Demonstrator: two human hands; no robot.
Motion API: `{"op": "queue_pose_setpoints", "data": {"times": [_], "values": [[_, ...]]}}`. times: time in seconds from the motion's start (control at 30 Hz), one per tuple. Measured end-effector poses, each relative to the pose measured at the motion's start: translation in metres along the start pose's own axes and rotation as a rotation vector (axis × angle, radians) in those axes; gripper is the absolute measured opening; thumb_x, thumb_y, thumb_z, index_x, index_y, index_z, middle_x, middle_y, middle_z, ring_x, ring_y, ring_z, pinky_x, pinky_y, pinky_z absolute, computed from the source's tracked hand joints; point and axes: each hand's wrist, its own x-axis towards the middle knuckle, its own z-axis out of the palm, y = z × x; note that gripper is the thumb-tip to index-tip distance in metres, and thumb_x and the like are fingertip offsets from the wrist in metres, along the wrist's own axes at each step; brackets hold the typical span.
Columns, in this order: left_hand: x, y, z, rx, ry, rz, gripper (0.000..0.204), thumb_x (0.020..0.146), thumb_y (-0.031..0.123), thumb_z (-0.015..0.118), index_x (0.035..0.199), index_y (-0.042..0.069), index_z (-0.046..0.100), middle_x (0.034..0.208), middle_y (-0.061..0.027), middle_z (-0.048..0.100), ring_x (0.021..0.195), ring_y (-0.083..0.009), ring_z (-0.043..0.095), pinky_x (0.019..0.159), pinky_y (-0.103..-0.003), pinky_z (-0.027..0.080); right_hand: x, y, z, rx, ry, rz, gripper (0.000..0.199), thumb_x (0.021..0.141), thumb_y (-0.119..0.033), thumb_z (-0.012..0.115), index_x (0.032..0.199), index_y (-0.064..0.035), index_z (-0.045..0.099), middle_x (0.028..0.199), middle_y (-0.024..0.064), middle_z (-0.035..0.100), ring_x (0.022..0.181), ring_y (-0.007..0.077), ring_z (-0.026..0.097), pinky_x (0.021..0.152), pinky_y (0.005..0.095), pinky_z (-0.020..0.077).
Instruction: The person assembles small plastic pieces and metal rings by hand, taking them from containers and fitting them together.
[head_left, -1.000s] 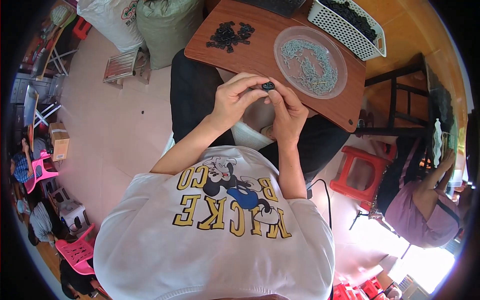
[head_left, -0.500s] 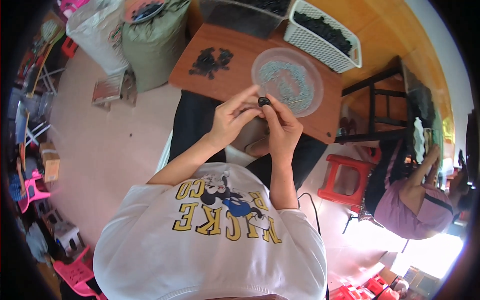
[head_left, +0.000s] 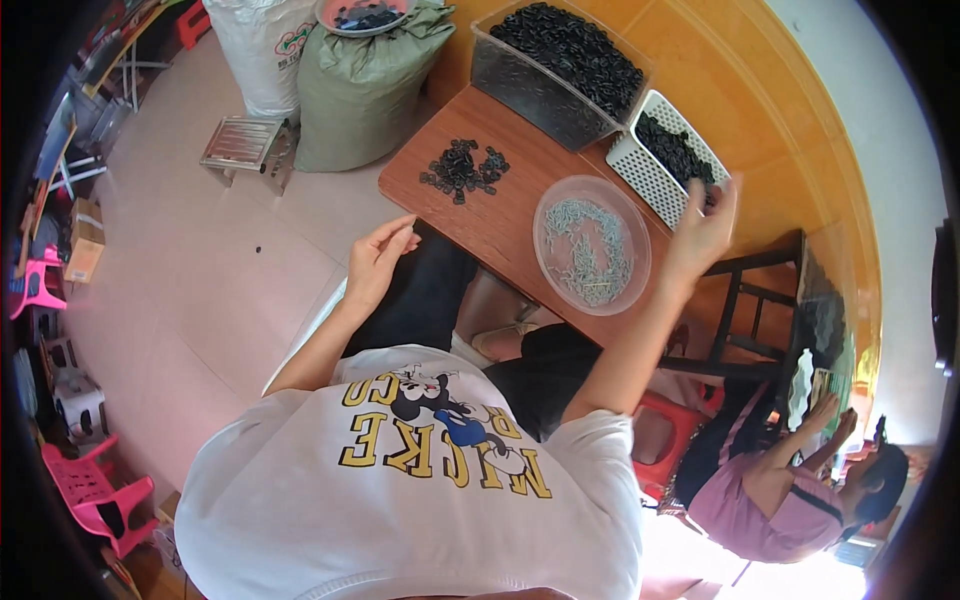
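Observation:
At the right, my right hand (head_left: 703, 235) is over the near end of a white perforated basket (head_left: 633, 165). Its thumb and fingers look apart and slightly blurred. Dark shows between them, and I cannot tell whether it is a loose piece or the basket's contents. Small black plastic parts (head_left: 670, 150) fill the basket. My left hand (head_left: 372, 268) hovers off the table's left front edge, fingertips pinched together; what they hold, if anything, is too small to make out. A loose pile of black parts (head_left: 465, 170) lies on the brown table (head_left: 520, 225). Beside it, a clear round tub (head_left: 543, 250) holds small pale metal pieces (head_left: 585, 235).
A large clear bin (head_left: 520, 85) of black parts stands at the table's back. Left of the table are a stuffed green sack (head_left: 350, 100) and a small metal stool (head_left: 245, 145). At the right, a person in a pink top (head_left: 770, 505) sits near a black frame (head_left: 750, 310).
My hands, which were together around a small black part, have separated. The right one has moved right to the basket, the left one leftward. The view has shifted.

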Motion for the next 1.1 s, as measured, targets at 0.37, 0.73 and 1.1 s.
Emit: {"op": "queue_pose_setpoints", "data": {"times": [0.37, 0.73, 1.1], "values": [[-0.039, -0.06, 0.012, 0.43, -0.225, 0.207, 0.019, 0.084, 0.005, 0.06, 0.101, 0.0, 0.064, 0.082, -0.0123, 0.061, 0.076, -0.0247, 0.06, 0.067, -0.03, 0.047, -0.16, -0.106, 0.15, 0.263, -0.769, -0.3, 0.042, 0.084, -0.023, 0.06, 0.119, -0.0009, 0.056, 0.132, 0.0196, 0.047, 0.124, 0.0343, 0.041, 0.103, 0.0461, 0.0303], [-0.033, -0.065, 0.011, 0.486, -0.253, 0.337, 0.015, 0.083, 0.005, 0.059, 0.096, 0.001, 0.065, 0.082, -0.0125, 0.059, 0.077, -0.0287, 0.057, 0.07, -0.036, 0.046, -0.161, -0.098, 0.127, 0.229, -0.697, -0.256, 0.029, 0.085, -0.019, 0.059, 0.111, -0.0051, 0.063, 0.123, 0.0195, 0.054, 0.114, 0.0348, 0.049, 0.097, 0.0468, 0.0351], [-0.03, -0.063, 0.014, 0.46, -0.308, 0.288, 0.017, 0.083, 0.004, 0.058, 0.098, 0.001, 0.065, 0.083, -0.0121, 0.06, 0.078, -0.0274, 0.058, 0.07, -0.034, 0.046, -0.138, -0.106, 0.193, 0.157, -0.661, -0.148, 0.019, 0.075, -0.016, 0.068, 0.091, -0.005, 0.07, 0.09, 0.0111, 0.064, 0.088, 0.0292, 0.056, 0.079, 0.0394, 0.0427]]}}
